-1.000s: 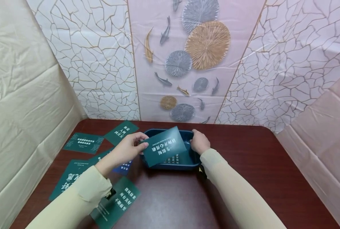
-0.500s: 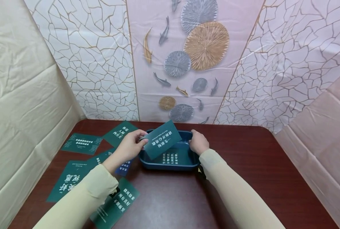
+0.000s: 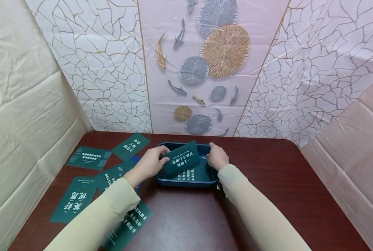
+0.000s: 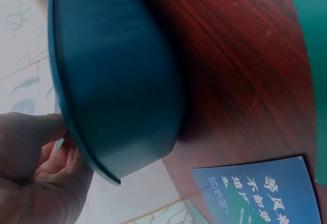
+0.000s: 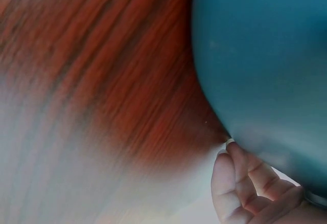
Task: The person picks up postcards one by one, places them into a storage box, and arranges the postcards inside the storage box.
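A dark blue plastic tray [image 3: 186,183] stands at the middle of the table, with a printed green card [image 3: 202,174] lying on its bottom. Tilted over the tray's left part is a second green card with white writing [image 3: 183,159], its left end pinched between thumb and fingers of my left hand [image 3: 150,163]. My right hand [image 3: 217,157] grips the tray's right end. In the right wrist view, fingers [image 5: 240,175] curl against the outer wall. The left wrist view shows the tray's outside [image 4: 117,70] hiding most of the held card.
Several cards are spread on the table's left side: one at the back [image 3: 131,147], one at the far left [image 3: 89,158], one nearer [image 3: 74,198], and one partly under the left sleeve [image 3: 133,223]. A blue card [image 4: 260,183] lies beside the tray. Fabric walls enclose the table [image 3: 268,188].
My left hand has moved a little to the right, and the held card has dipped lower into the tray. The right hand keeps its grip on the tray's end.
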Demonstrator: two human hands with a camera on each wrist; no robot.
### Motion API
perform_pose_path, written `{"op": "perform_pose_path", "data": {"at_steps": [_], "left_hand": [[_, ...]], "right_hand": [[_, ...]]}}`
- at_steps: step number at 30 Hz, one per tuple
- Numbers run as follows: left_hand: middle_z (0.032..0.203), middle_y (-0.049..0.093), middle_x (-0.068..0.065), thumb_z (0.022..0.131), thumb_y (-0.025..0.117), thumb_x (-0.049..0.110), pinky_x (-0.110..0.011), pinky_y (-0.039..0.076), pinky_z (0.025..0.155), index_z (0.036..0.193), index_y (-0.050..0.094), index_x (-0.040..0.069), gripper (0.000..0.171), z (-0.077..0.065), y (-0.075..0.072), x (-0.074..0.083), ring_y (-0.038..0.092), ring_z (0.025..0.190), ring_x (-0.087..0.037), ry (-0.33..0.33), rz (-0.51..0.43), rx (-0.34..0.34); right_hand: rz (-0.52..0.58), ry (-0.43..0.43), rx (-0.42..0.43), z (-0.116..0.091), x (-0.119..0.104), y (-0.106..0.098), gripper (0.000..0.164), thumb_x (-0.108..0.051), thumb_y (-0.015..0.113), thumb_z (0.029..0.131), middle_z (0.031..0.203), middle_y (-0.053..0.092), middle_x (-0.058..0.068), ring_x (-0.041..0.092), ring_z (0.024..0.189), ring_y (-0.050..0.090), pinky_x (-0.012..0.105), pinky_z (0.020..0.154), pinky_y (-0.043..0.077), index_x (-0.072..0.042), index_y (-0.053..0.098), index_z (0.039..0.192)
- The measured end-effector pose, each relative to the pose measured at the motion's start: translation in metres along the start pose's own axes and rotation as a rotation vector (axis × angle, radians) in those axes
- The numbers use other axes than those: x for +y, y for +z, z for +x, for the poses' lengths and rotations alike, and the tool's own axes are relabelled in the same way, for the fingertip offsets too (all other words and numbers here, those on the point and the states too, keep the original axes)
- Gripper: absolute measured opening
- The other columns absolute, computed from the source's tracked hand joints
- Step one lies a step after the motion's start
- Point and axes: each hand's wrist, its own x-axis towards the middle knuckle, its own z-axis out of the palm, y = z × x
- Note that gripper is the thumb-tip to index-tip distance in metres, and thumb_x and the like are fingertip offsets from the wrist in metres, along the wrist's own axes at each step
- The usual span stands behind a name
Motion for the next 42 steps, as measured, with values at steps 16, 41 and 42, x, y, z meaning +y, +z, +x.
{"op": "perform_pose_path", "data": {"at_steps": [16, 41, 42], "left_hand": [[0.117, 0.062, -0.006, 0.094, 0.064, 0.015, -0.038, 0.051, 0.086, 0.117, 0.061, 0.012, 0.023, 0.006, 0.01, 0.002, 0.058, 0.101, -0.018, -0.013, 0.109, -0.005], [0.125, 0.047, -0.014, 0.1, 0.05, 0.008, -0.04, 0.044, 0.097, 0.136, 0.051, 0.004, 0.036, 0.019, 0.031, 0.011, 0.049, 0.109, -0.026, -0.03, 0.381, -0.146], [0.126, 0.047, -0.015, 0.1, 0.049, 0.008, -0.04, 0.044, 0.098, 0.137, 0.05, 0.004, 0.037, 0.019, 0.032, 0.011, 0.048, 0.11, -0.027, -0.028, 0.386, -0.15]], "right_hand": [[-0.003, 0.011, 0.007, -0.003, -0.002, -0.002, 0.056, -0.016, 0.058, 0.098, 0.137, 0.052, 0.016, 0.031, 0.112, 0.057, 0.052, 0.09, 0.048, -0.01, 0.036, 0.149], [-0.017, 0.004, 0.025, 0.0, 0.0, 0.0, 0.055, -0.016, 0.059, 0.097, 0.135, 0.054, 0.016, 0.031, 0.111, 0.058, 0.052, 0.088, 0.049, -0.01, 0.038, 0.147], [-0.017, 0.003, 0.026, 0.0, 0.0, 0.001, 0.055, -0.016, 0.059, 0.097, 0.135, 0.054, 0.016, 0.03, 0.111, 0.058, 0.052, 0.088, 0.049, -0.01, 0.038, 0.147]]}}
